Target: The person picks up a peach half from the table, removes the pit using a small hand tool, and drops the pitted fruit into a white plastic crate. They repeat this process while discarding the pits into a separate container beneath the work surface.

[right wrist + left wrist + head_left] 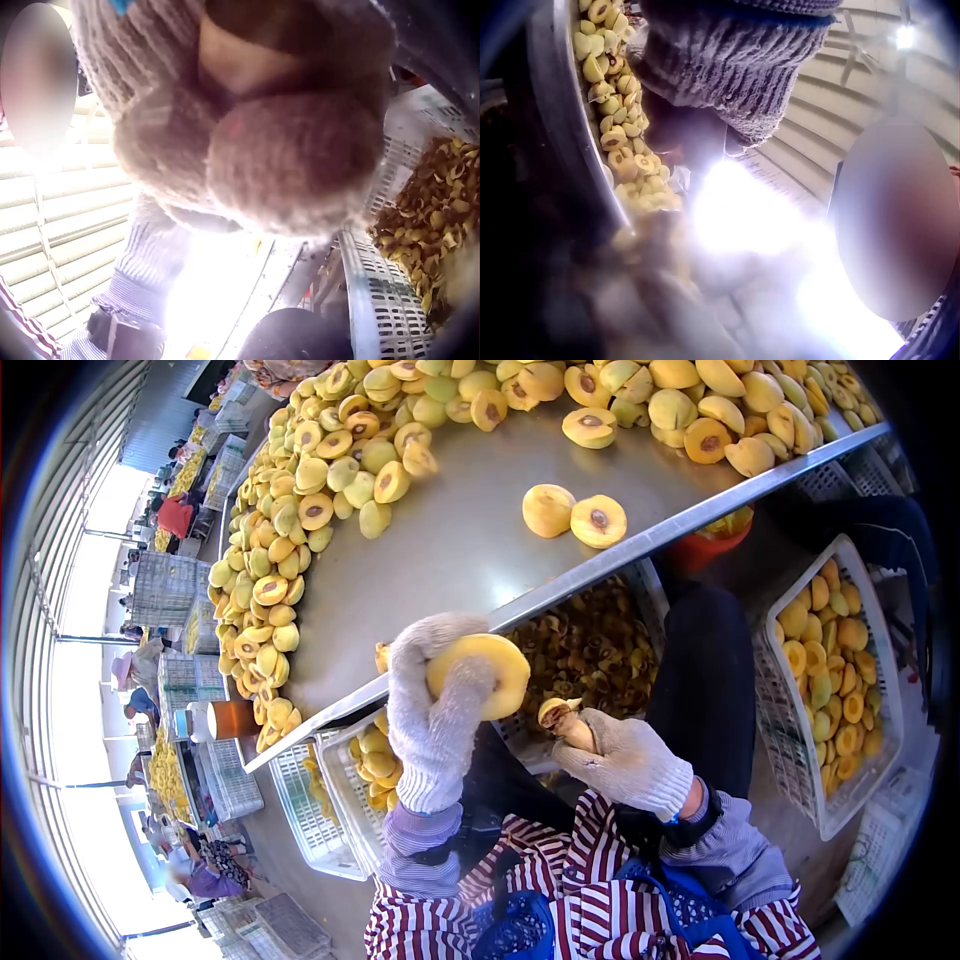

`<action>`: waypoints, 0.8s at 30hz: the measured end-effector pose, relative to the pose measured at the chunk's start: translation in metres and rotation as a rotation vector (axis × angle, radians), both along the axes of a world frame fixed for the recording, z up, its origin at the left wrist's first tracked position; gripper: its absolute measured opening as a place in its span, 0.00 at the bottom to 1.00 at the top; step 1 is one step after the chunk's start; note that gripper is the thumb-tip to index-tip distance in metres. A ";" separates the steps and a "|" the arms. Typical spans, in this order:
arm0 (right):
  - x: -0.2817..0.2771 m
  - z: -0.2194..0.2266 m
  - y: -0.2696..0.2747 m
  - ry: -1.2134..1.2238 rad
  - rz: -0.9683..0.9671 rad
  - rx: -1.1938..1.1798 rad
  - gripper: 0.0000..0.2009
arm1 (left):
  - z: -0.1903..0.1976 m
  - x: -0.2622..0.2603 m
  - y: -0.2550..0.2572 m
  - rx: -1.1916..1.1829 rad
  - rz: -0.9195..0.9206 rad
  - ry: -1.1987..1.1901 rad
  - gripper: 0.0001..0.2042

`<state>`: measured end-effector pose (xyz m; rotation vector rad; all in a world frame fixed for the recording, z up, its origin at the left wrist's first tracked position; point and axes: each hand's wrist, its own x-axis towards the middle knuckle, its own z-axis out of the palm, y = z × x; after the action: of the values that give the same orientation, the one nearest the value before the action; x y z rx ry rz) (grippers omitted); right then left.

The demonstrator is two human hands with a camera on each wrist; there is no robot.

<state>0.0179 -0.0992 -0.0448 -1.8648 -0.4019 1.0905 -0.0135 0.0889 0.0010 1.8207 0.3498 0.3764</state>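
My gloved left hand (432, 705) grips a yellow fruit piece (508, 672) over the edge of the metal table (420, 550), thumb across its face. Just to the right and lower, my gloved right hand (630, 760) is curled round a tan handle-like thing (578, 734), with a yellow and brown piece (556, 710) at its end. The hands are apart. In the left wrist view the left glove's ribbed cuff (720, 67) shows, but the fruit cannot be made out. The right glove (292, 157) fills the top of the right wrist view, its fingers curled.
Halved fruits (270, 590) line the table's far and left sides; two halves (598, 521) lie nearer its edge. Below stands a crate of brown-yellow scraps (590, 650). Fruit crates stand at left (345, 760) and right (770, 690). An orange-brown container (232, 719) is at far left.
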 end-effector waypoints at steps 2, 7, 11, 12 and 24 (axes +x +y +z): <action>-0.002 -0.008 0.001 -0.080 0.032 -0.041 0.20 | -0.004 0.003 -0.003 0.286 -0.153 -0.088 0.11; -0.002 -0.006 -0.001 -0.063 0.019 0.028 0.23 | -0.018 0.010 -0.005 0.579 -0.005 -0.015 0.14; -0.002 -0.004 0.000 0.215 -0.231 0.226 0.18 | -0.018 0.004 0.003 0.230 -0.106 0.283 0.18; 0.001 0.004 0.001 0.320 -0.240 0.245 0.16 | -0.021 0.002 0.003 0.208 -0.162 0.309 0.20; -0.001 0.007 -0.002 0.493 -0.191 0.259 0.17 | -0.046 -0.016 -0.024 -0.899 -0.167 0.068 0.40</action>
<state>0.0172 -0.1012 -0.0381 -1.3218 -0.0714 1.2522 -0.0297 0.0652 -0.0447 0.9691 0.3361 0.0146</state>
